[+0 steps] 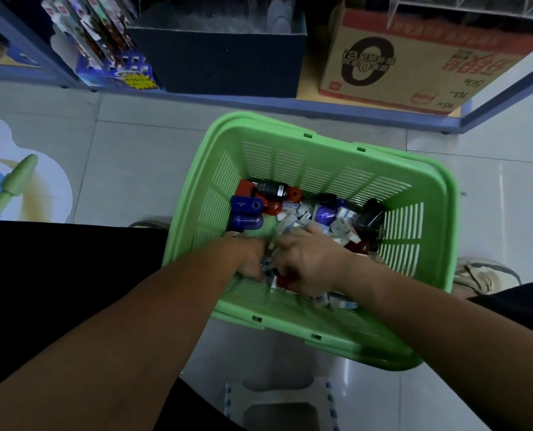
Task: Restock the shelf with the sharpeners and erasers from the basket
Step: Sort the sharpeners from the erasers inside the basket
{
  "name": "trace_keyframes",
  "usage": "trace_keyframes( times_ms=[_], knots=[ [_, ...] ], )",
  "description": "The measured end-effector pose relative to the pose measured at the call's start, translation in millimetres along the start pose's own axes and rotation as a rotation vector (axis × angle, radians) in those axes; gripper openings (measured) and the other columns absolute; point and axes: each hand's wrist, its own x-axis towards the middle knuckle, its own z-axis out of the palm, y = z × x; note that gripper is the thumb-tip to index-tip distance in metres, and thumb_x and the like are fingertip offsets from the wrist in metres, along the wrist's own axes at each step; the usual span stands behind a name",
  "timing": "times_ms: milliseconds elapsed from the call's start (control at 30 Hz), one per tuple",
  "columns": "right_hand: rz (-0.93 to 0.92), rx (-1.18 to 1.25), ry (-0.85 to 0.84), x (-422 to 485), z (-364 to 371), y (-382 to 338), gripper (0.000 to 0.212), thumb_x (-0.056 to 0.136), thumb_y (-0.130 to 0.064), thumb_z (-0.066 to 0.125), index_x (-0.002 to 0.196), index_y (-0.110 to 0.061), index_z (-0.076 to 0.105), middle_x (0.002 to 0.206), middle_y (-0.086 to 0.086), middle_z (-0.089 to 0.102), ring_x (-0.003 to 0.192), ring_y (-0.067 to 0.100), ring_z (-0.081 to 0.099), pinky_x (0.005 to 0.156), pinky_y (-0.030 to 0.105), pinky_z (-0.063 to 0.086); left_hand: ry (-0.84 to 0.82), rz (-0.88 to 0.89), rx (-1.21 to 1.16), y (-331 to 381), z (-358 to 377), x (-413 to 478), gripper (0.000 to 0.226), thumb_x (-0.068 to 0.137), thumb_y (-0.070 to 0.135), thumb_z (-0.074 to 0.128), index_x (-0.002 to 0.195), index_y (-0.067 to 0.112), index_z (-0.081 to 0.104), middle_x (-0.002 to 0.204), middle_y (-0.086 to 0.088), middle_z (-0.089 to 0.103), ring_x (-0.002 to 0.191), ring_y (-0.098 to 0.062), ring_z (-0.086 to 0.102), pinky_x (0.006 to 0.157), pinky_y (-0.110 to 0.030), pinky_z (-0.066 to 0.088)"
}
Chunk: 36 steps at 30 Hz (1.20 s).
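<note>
Centre frame, inside the basket [321,141], right hand [308,262] curls around erasers [290,220]; left hand [252,259] blurred, grip unclear; sharpeners [246,206] lie just above it.

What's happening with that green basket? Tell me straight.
A person has both hands down in the green basket, which stands on the floor before the shelf. The left hand and right hand meet over a heap of small boxed erasers; blue and red sharpeners lie beyond them. Blur hides whether either hand grips anything.
</note>
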Motion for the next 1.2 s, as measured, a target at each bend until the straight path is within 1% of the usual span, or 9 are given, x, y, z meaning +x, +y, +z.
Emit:
trace_keyframes(
  times_ms=[167, 367, 500, 600, 700, 833, 967, 1067, 1200],
  knots=[
    [0.091, 0.056, -0.116, -6, -2, 7, 0.053, 0.083, -0.058, 0.077, 0.13, -0.036, 0.067, 0.133, -0.01, 0.053, 0.125, 0.015, 0.048, 0.081, 0.028, 0.036, 0.007, -0.026, 0.027, -1, -4, -4, 0.071, 0.085, 0.052, 0.076, 0.145, 0.026, 0.049, 0.139, -0.004, 0.054, 0.12, -0.028, 0.058, 0.105, -0.043, 0.049],
    [0.1, 0.108, -0.164, -3, -7, -1, 0.048, 0.083, -0.024, 0.077, 0.128, -0.031, 0.063, 0.122, -0.007, 0.063, 0.111, 0.02, 0.057, 0.078, 0.03, 0.041, -0.05, -0.009, -0.154, 6, -5, -1, 0.064, 0.083, 0.032, 0.08, 0.138, 0.02, 0.05, 0.123, -0.001, 0.062, 0.107, -0.022, 0.063, 0.098, -0.042, 0.055],
    [0.187, 0.233, -0.231, -3, -19, 8, 0.056, 0.082, -0.025, 0.079, 0.135, -0.028, 0.06, 0.114, -0.002, 0.066, 0.102, 0.022, 0.062, 0.085, 0.036, 0.057, -0.006, -0.013, -0.283, 11, -6, -5, 0.081, 0.078, 0.025, 0.083, 0.146, 0.021, 0.04, 0.129, -0.001, 0.058, 0.11, -0.022, 0.06, 0.096, -0.039, 0.054],
    [0.125, 0.088, -0.188, -7, -13, 10, 0.047, 0.082, -0.039, 0.079, 0.126, -0.031, 0.066, 0.115, -0.004, 0.062, 0.11, 0.021, 0.055, 0.085, 0.034, 0.052, -0.028, -0.004, -0.341, 16, -2, -7, 0.101, 0.072, 0.022, 0.089, 0.153, 0.02, 0.03, 0.139, -0.002, 0.055, 0.119, -0.025, 0.059, 0.103, -0.041, 0.053],
    [0.091, 0.037, -0.176, -6, 1, 1, 0.035, 0.081, -0.036, 0.078, 0.115, -0.031, 0.071, 0.107, -0.005, 0.065, 0.107, 0.022, 0.054, 0.083, 0.033, 0.052, -0.025, 0.001, -0.381, 14, -1, -8, 0.112, 0.062, 0.022, 0.093, 0.153, 0.026, 0.029, 0.138, 0.001, 0.056, 0.121, -0.025, 0.058, 0.106, -0.046, 0.051],
    [0.248, 0.412, -0.214, -7, -24, 14, 0.038, 0.081, -0.026, 0.083, 0.116, -0.025, 0.069, 0.104, -0.005, 0.069, 0.096, 0.017, 0.068, 0.082, 0.034, 0.061, -0.013, 0.014, -0.486, 10, -2, -9, 0.117, 0.053, 0.029, 0.099, 0.15, 0.032, 0.033, 0.138, 0.005, 0.058, 0.125, -0.022, 0.057, 0.111, -0.047, 0.047],
    [0.386, 0.6, 0.041, -12, -35, 36, 0.04, 0.083, -0.025, 0.083, 0.119, -0.021, 0.065, 0.111, 0.0, 0.068, 0.095, 0.018, 0.07, 0.085, 0.04, 0.063, -0.011, 0.002, -0.633, 16, -4, -17, 0.136, 0.055, 0.03, 0.102, 0.158, 0.046, 0.016, 0.155, 0.002, 0.045, 0.134, -0.025, 0.051, 0.105, -0.046, 0.052],
    [0.457, 0.573, 0.259, -13, -26, 43, 0.045, 0.086, -0.036, 0.081, 0.124, -0.018, 0.066, 0.117, 0.0, 0.065, 0.102, 0.02, 0.066, 0.09, 0.039, 0.059, -0.012, -0.022, -0.759, 22, -5, -19, 0.118, 0.066, 0.027, 0.098, 0.156, 0.044, 0.025, 0.142, 0.005, 0.057, 0.122, -0.02, 0.061, 0.094, -0.046, 0.06],
    [0.537, 0.718, 0.444, -17, -21, 51, 0.036, 0.087, -0.029, 0.08, 0.12, -0.016, 0.069, 0.107, 0.0, 0.069, 0.093, 0.019, 0.069, 0.084, 0.038, 0.061, -0.023, -0.034, -0.944, 29, -5, -21, 0.112, 0.066, 0.011, 0.096, 0.153, 0.042, 0.031, 0.126, 0.004, 0.066, 0.108, -0.019, 0.07, 0.083, -0.043, 0.064]
  ],
)
